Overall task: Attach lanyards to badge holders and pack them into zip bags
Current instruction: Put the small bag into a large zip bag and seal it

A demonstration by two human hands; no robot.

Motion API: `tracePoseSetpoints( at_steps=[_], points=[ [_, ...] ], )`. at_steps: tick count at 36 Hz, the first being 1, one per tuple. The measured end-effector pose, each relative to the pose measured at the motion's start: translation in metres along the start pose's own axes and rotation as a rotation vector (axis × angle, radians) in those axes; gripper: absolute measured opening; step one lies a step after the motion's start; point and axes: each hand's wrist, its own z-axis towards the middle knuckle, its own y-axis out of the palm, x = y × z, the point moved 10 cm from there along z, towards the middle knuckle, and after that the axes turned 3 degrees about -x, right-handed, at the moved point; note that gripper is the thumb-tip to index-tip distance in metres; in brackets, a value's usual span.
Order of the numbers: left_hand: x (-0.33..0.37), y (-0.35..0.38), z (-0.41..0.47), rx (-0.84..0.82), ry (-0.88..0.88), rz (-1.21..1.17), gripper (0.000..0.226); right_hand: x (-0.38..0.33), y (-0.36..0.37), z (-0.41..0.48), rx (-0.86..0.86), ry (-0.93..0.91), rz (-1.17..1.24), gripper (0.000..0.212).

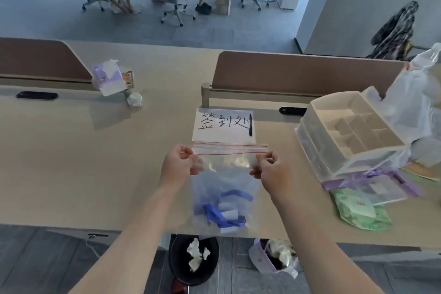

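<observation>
Desk [71, 162] roomy toward nine o'clock, organizer tray [319, 150] at three. Clear zip bag [226, 181], blue lanyards [214, 215] inside, top corners pinched by left hand [177, 166], right hand [269, 169].

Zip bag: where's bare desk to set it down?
Widest bare desk lies left of the left hand holding the zip bag, on the near side of the tissue pack. A narrower strip runs between the paper sign and the plastic organizer. Right end is crowded: organizer, white plastic bag, green packet.
</observation>
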Motion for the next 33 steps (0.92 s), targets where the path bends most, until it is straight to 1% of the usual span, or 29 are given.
tracePoseSetpoints(
  at_steps=[6, 13, 17, 20, 28, 33],
  points=[
    [-0.047, 0.0, 0.062, 0.016, -0.084, 0.041, 0.02, 0.024, 0.03, 0.046, 0.052, 0.054, -0.055, 0.015],
    [-0.054, 0.018, 0.136, -0.054, -0.084, 0.063, 0.018, 0.039, 0.048, 0.103, 0.147, 0.128, -0.107, 0.014],
    [-0.057, 0.026, 0.165, -0.051, -0.091, 0.123, 0.019, 0.047, 0.054, 0.129, 0.18, 0.192, -0.184, 0.016],
    [-0.063, 0.033, 0.182, -0.053, -0.12, 0.155, 0.014, 0.055, 0.057, 0.148, 0.189, 0.22, -0.195, 0.016],
    [-0.079, 0.042, 0.22, 0.009, -0.166, 0.262, 0.006, 0.079, 0.075, 0.206, 0.131, 0.238, -0.239, 0.016],
    [-0.091, 0.041, 0.238, 0.099, -0.184, 0.326, 0.01, 0.088, 0.088, 0.236, 0.091, 0.249, -0.351, 0.018]
  ],
)
